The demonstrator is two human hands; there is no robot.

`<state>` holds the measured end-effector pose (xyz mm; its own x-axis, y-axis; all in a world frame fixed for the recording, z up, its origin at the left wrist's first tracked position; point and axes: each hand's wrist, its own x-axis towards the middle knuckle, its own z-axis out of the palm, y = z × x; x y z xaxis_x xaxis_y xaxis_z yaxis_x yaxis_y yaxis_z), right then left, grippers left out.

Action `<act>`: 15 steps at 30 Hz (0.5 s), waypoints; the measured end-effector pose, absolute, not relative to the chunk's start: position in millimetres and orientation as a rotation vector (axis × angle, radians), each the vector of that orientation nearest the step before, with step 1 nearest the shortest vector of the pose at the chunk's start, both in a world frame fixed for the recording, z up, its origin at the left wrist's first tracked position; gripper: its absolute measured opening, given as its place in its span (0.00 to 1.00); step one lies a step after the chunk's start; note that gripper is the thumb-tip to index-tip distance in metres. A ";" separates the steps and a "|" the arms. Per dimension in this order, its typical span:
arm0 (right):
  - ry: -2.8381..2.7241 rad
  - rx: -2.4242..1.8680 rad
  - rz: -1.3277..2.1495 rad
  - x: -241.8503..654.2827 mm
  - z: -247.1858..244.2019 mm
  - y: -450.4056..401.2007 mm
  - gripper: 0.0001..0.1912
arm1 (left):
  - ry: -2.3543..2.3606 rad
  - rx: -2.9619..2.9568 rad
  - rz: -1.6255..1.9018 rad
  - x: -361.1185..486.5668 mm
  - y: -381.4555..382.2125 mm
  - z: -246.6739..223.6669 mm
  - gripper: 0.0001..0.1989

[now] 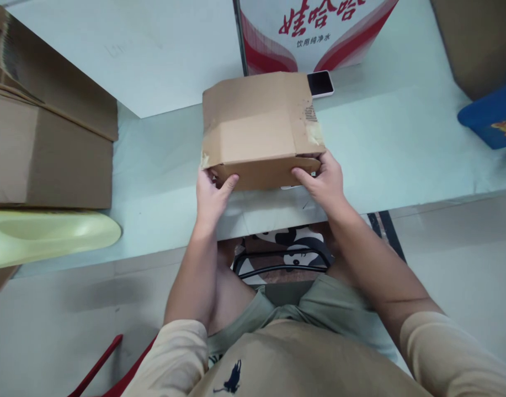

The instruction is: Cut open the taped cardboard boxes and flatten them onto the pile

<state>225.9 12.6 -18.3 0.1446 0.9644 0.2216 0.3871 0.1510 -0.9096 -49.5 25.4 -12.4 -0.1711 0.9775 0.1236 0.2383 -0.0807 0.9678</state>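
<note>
A brown cardboard box (256,129) is on the pale green tabletop in front of me, with bits of tape at its near corners. My left hand (211,190) grips its near left corner, thumb on the front flap and fingers tucked behind or under the edge. At the near right corner, my right hand (322,176) holds the box the same way, thumb pressed on the front. Most fingers of both hands are hidden by the cardboard. The inside of the box cannot be seen.
A phone (321,84) lies behind the box, beside a red and white printed carton (310,38). Large cardboard boxes (70,154) and a light yellow plastic item (62,234) stand left. A blue container (495,118) is at right. The table's near edge (153,249) crosses before me.
</note>
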 end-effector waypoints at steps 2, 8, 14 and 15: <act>-1.342 -1.353 0.715 223.0 -14.9 12.0 0.28 | 1.441 1.394 1.357 -50.8 24.3 -12.5 0.46; -1.057 -1.367 0.632 231.6 -21.9 20.7 0.31 | 1.567 1.671 1.298 -57.5 4.3 -8.8 0.35; -1.002 -1.289 0.625 244.0 -11.9 21.4 0.32 | 1.519 1.560 1.539 -71.9 20.4 -7.7 0.25; -1.013 -1.290 0.637 243.8 -8.0 19.6 0.32 | 1.557 1.542 1.467 -75.5 25.0 -11.1 0.30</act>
